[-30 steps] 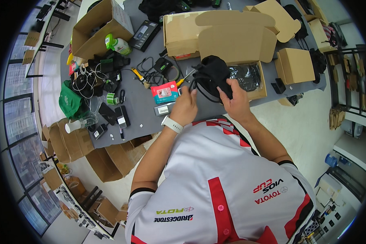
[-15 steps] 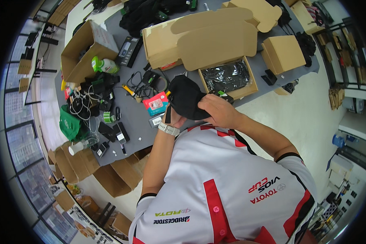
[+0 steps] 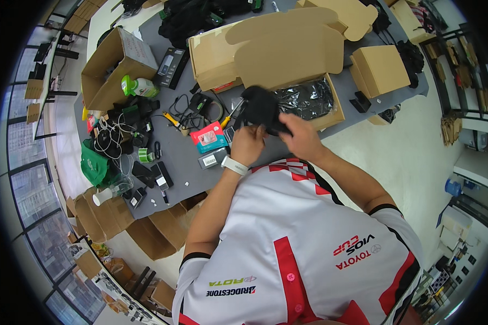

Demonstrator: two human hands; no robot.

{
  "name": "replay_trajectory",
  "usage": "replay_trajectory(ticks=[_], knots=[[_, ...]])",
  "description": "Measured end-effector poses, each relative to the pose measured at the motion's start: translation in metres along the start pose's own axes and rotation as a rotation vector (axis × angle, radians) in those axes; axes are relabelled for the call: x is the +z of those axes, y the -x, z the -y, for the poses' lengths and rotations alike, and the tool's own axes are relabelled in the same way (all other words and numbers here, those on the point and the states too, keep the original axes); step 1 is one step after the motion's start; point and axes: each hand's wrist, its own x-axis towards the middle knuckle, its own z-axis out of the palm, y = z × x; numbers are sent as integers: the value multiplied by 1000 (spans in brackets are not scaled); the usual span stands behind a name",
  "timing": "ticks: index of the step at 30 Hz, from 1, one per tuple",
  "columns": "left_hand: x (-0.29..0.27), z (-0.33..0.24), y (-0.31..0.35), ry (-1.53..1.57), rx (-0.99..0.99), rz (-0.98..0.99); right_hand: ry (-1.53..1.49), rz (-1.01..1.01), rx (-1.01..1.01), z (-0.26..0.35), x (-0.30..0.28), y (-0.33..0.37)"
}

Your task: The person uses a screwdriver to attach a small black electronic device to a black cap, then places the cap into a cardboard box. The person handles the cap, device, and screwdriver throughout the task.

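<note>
A soft black cap (image 3: 259, 106), blurred at its edges, is held up over the near edge of the table. My left hand (image 3: 248, 144), with a white watch on the wrist, is closed on its lower left edge. My right hand (image 3: 302, 139) grips the cap's lower right side, thumb and fingers together; motion smears it slightly. Just left of the cap lies a yellow-handled screwdriver (image 3: 227, 121). A red and blue packet (image 3: 209, 138) and a small grey box with a white label (image 3: 212, 158) lie beside my left hand.
Behind the cap, an open cardboard box (image 3: 337, 103) holds something in black plastic. A closed carton (image 3: 380, 70) stands to its right. Tangled cables and black devices (image 3: 127, 127), a green-topped spray bottle (image 3: 141, 86) and an open carton (image 3: 106, 76) crowd the left side.
The cap has moved up and slightly right, and turned in my hands. My left hand has risen rightward to its lower edge, uncovering the screwdriver and the grey box. My right hand has shifted slightly right.
</note>
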Motion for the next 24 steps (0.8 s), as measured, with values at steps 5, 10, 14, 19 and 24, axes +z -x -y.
replay_trajectory(ticks=[5, 10, 14, 19, 24], knots=[[-17, -82, 5, -142, 373, -152, -207, -388, 515, -29, 2, -26], [9, -110, -1, -488, 420, 94, -665, -556, 713, -55, 29, -23], [25, -97, -12, -758, 523, -28, -1031, -698, 1074, -24, 15, -34], [53, -62, -29, -564, 521, -106, -1156, -718, 1058, -46, 24, -5], [55, -72, -30, -531, 595, -15, -1236, -529, 1171, -40, -3, 26]])
